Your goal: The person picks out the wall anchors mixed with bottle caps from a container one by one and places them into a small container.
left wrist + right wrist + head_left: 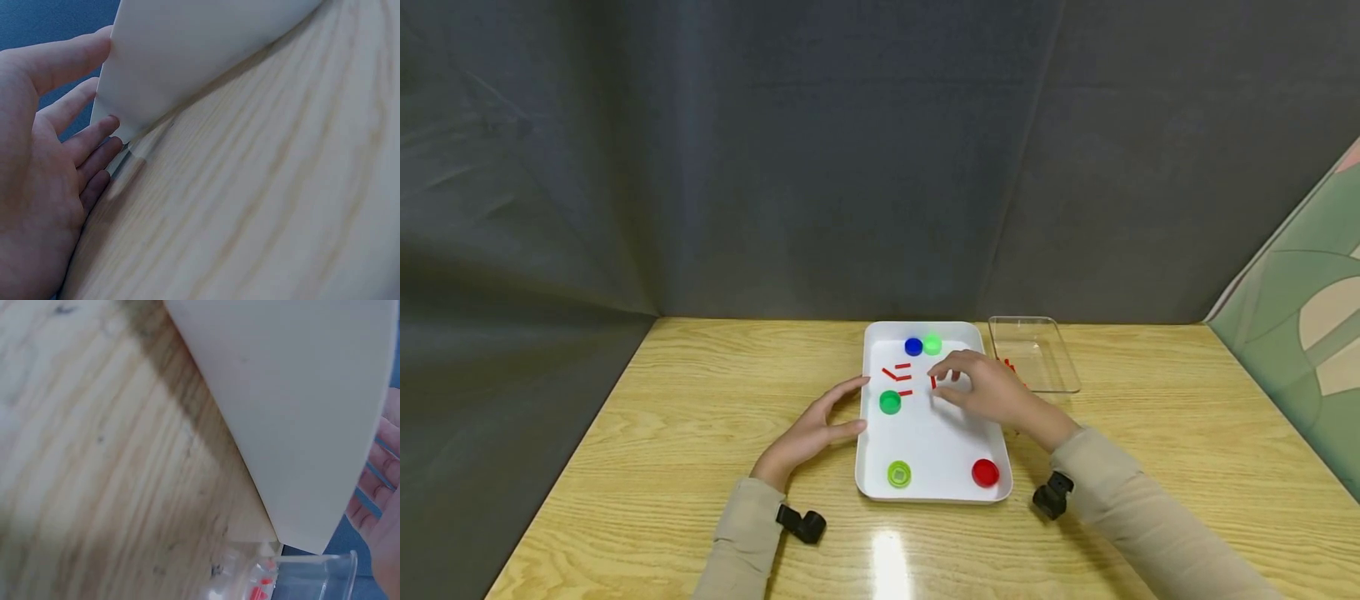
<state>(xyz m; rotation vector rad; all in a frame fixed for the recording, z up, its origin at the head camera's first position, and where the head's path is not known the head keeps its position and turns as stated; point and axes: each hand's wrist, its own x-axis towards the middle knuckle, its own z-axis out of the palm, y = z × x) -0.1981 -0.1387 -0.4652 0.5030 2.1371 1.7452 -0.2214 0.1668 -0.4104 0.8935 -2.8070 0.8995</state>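
Intently, a person in beige sleeves (1157, 517) worked over a white rectangular tray (940, 437) on a light wood-grained table (700, 467), before a dark grey cloth backdrop (850, 167). The right hand (981, 385) reached over the tray's right side, its thumb and fingertips bent about a short, thin red stick (933, 382) in the far half of the tray. A gap showed between the tips, with the stick in it; from where I stood, I could not tell whether they gripped it. The left hand (811, 431) rested against the tray's left edge, thumb and fingers spread apart. Four more red sticks (903, 378) lay in the tray's far left part, the nearest reaching a round green cap (890, 402). Beyond them, a dark blue round cap (913, 347) sat beside a bright light-green one (932, 344). A lime-green round cap (898, 474) occupied the near left corner, a red round cap (985, 473) the near right. Just right of the tray, a clear plastic box (1036, 392) held further red sticks, partly hidden by the right hand
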